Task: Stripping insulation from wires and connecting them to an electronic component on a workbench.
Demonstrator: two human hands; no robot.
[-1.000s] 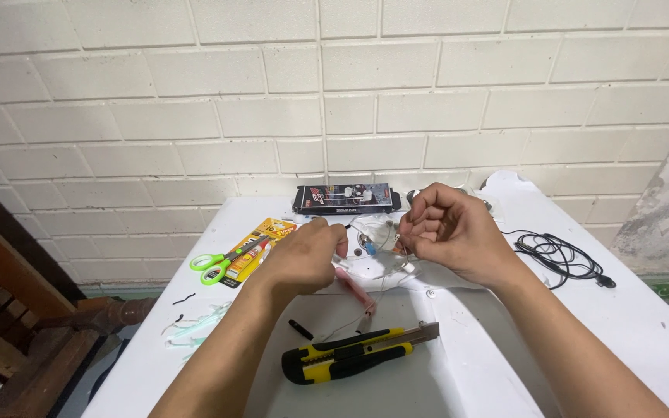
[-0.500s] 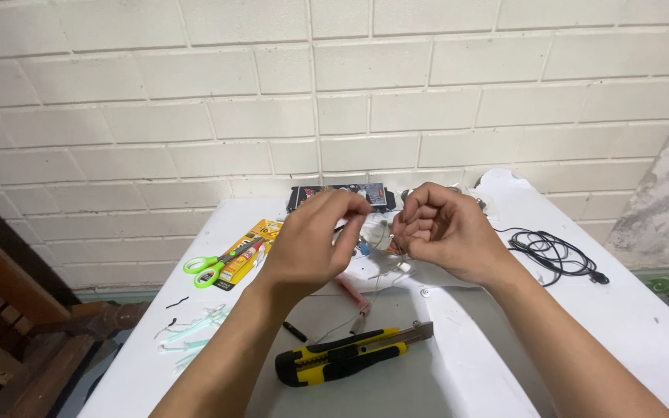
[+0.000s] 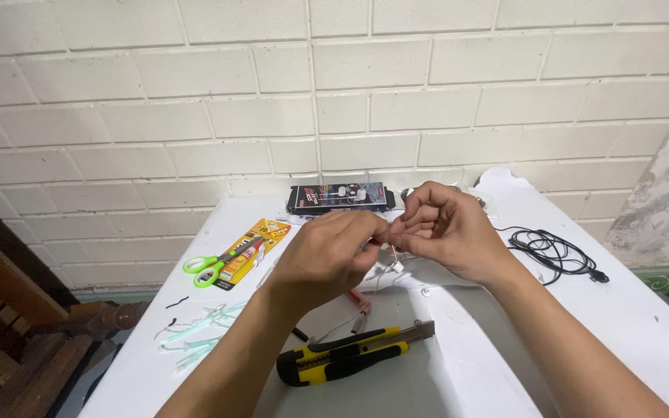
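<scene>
Head view: a dark flat rectangular package (image 3: 340, 198) lies at 12 o'clock on the white table (image 3: 644, 325), against the brick wall. A yellow-orange carded glue pack (image 3: 251, 246) sits at 10 o'clock, green scissors (image 3: 209, 265) across it. Left hand (image 3: 325, 258) and right hand (image 3: 444, 230) meet at centre, fingertips pinched on a thin white wire (image 3: 390, 267), mostly hidden. A black cable (image 3: 550, 252) lies at 3 o'clock, a yellow utility knife (image 3: 346, 358) at 6.

White-painted brick wall (image 3: 334, 93) behind a white table (image 3: 644, 325), dark wooden furniture (image 3: 1, 325) at left.
</scene>
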